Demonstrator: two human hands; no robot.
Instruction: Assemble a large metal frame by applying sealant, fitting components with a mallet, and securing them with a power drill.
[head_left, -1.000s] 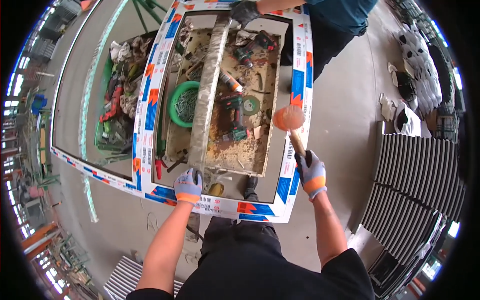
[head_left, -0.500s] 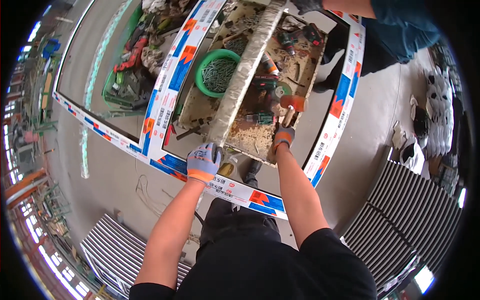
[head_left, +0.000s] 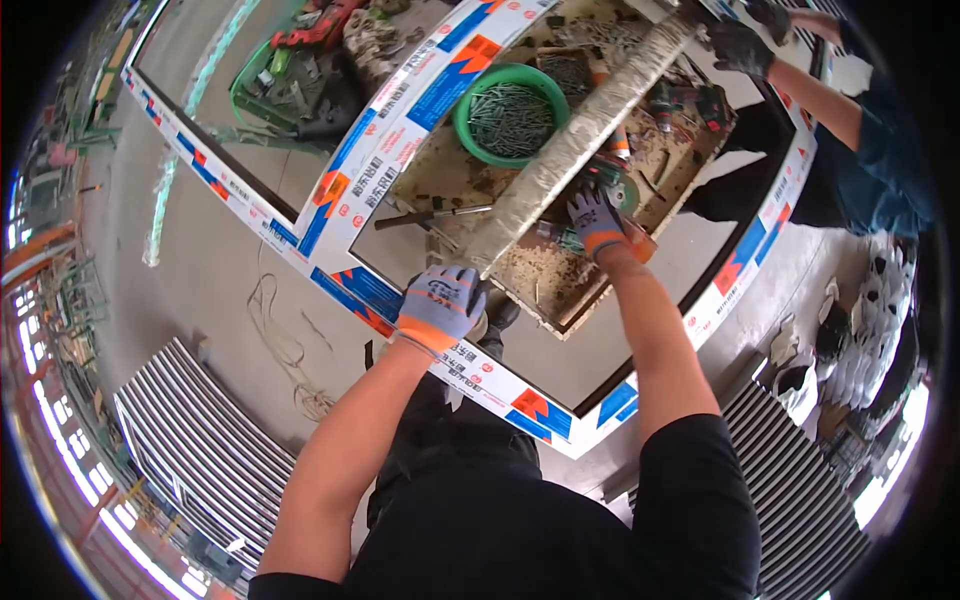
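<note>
My left hand (head_left: pixel 443 305), in a grey glove with an orange cuff, is closed around the near end of a film-wrapped bar (head_left: pixel 575 145), at the frame's near rail. The bar slants across the large frame (head_left: pixel 375 165), whose rails carry white, blue and orange film. My right hand (head_left: pixel 597 215) reaches into the wooden tool tray (head_left: pixel 540 275), fingers stretched out beside an angle grinder (head_left: pixel 622 192). Under my right wrist shows the orange head of a mallet (head_left: pixel 642 243), partly hidden. A green bowl of screws (head_left: pixel 510 115) stands in the tray left of the bar.
A co-worker's dark-gloved hand (head_left: pixel 742 50) is near the bar's far end. Cordless drills (head_left: pixel 690 105) lie in the tray. A green bin (head_left: pixel 290 105) holds cluttered tools. Stacked profiles lie at left (head_left: pixel 205 450) and right (head_left: pixel 790 480). A cord (head_left: pixel 275 335) trails over the floor.
My right hand has let go of the mallet and moved farther into the tray, toward the grinder. My left hand stays at the bar's near end. The whole view has shifted.
</note>
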